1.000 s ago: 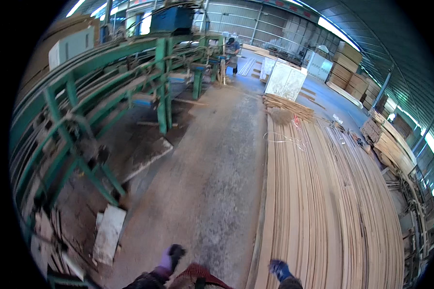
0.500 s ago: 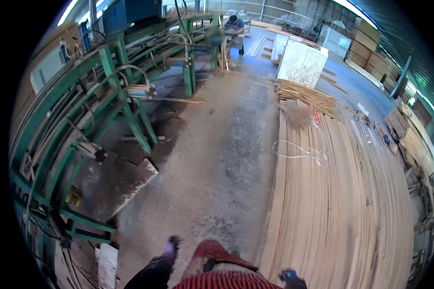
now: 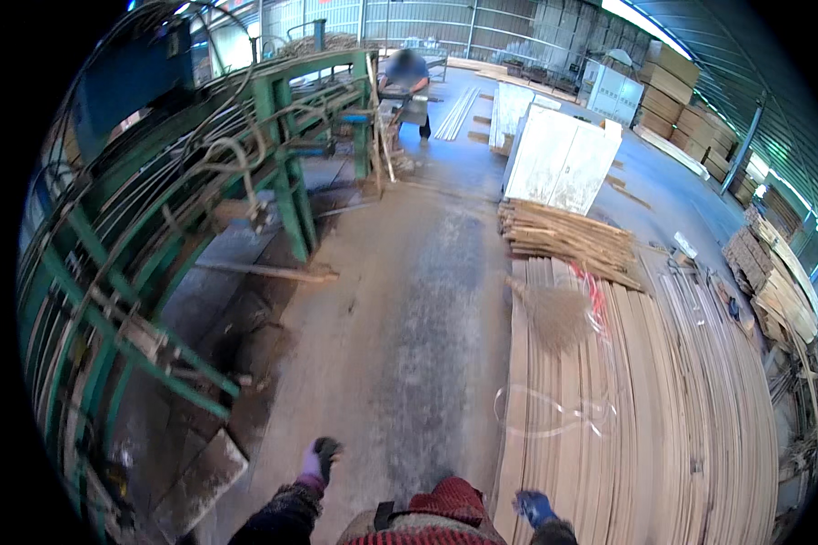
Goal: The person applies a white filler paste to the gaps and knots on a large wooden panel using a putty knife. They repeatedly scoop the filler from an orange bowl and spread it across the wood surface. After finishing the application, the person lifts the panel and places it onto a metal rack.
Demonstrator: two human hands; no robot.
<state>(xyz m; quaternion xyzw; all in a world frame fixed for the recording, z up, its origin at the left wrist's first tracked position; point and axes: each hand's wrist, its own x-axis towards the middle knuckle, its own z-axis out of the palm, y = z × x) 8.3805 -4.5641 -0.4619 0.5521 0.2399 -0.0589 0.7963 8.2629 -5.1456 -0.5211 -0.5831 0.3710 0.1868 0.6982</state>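
A green steel machine frame fills the left side of the frame, curving from the upper left down to the lower left, with a flat grey slab lying on the floor at its foot. Near the bottom edge, left of centre, the left hand in a purple and dark glove hangs over the bare concrete floor; its fingers look loosely curled and hold nothing. At the bottom centre sits the person's red knitted clothing. Just right of it, the right hand wears a blue glove; whether its fingers are spread or pressed together cannot be told, and nothing shows in it. It hovers at the left edge of the wide stack of thin wood sheets covering the right side. A broom lies on those sheets. In the upper centre stands another person near white panels.
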